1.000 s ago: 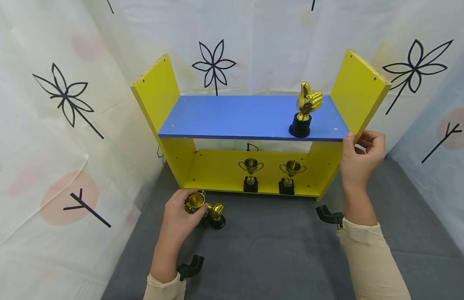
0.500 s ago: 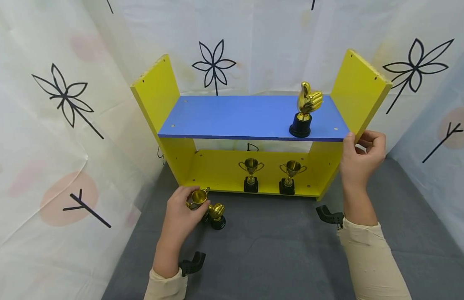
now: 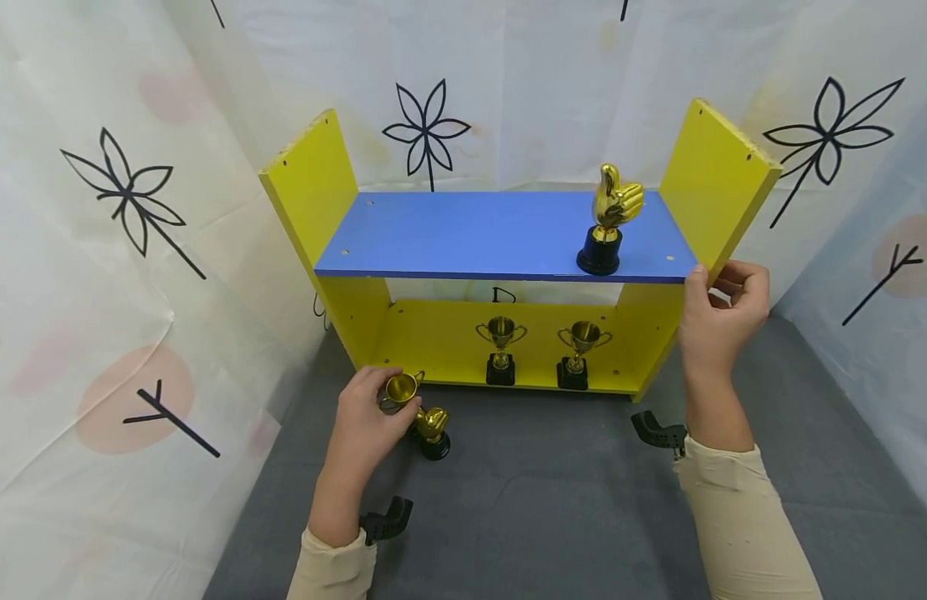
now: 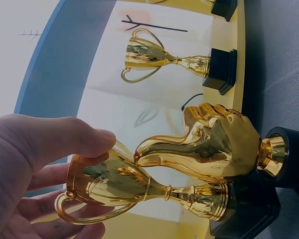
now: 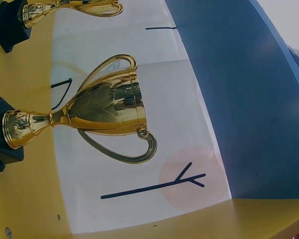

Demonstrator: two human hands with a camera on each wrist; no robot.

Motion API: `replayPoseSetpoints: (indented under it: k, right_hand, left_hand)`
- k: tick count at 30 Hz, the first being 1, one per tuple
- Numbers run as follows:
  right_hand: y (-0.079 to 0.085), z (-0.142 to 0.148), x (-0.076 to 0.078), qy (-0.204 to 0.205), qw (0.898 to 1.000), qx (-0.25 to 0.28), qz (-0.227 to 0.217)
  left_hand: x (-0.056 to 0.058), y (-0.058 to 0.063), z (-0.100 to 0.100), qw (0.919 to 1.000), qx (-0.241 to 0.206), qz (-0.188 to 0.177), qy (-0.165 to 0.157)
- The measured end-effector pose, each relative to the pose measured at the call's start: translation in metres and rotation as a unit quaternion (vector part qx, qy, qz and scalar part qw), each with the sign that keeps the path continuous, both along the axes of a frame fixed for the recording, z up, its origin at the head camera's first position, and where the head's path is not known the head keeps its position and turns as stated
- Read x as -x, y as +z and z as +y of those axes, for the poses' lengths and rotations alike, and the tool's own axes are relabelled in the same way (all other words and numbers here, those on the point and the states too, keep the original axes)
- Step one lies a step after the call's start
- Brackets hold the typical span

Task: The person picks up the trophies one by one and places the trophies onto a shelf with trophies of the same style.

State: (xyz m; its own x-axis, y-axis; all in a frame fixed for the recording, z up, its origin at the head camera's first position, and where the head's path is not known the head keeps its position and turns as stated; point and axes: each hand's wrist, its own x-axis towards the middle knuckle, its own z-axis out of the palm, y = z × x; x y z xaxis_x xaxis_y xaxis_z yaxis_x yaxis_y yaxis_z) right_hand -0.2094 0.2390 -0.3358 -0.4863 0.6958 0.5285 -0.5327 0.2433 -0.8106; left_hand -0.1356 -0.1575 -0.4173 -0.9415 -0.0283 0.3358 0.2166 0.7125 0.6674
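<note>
My left hand (image 3: 364, 427) holds a gold trophy cup (image 3: 400, 390) by its bowl, just in front of the shelf's lower left edge. In the left wrist view, the thumb lies on one side of the cup (image 4: 107, 181) and the fingers behind it. A gold thumbs-up trophy (image 3: 433, 427) on a black round base stands close beside it, overlapping the cup's stem in the wrist view. My right hand (image 3: 722, 315) grips the front edge of the right side panel of a yellow and blue shelf (image 3: 463, 233), thumb near the blue board's corner.
Two gold trophy cups, a left one (image 3: 501, 342) and a right one (image 3: 581, 346), stand on the yellow bottom board. A larger thumbs-up trophy (image 3: 608, 221) stands on the blue board's right side. Grey cloth (image 3: 538, 500) covers the surface; patterned white fabric (image 3: 553, 100) hangs behind.
My left hand has moved slightly right and away from me with the trophy cup, toward the shelf's bottom board. My right hand stays on the side panel.
</note>
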Motion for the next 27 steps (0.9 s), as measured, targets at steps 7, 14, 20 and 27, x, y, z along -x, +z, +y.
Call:
replayPoseSetpoints:
  k: [7, 14, 20, 27]
  right_hand:
    - [0.002, -0.001, -0.002, 0.003, 1.000, -0.002, 0.003]
    - [0.002, -0.001, -0.003, 0.005, 1.000, -0.005, -0.002]
    - [0.002, -0.001, -0.003, 0.006, 1.000, -0.006, -0.004]
    - [0.000, -0.001, -0.001, 0.001, 1.000, -0.005, -0.006]
  left_hand:
    - [0.004, 0.001, 0.002, 0.9999, 0.005, -0.009, -0.010]
    - [0.008, 0.003, 0.003, 0.9997, 0.007, 0.000, -0.025]
    - [0.013, 0.005, 0.001, 0.9994, 0.005, 0.001, -0.033]
    - [0.018, 0.005, -0.001, 0.9991, 0.006, 0.004, -0.043]
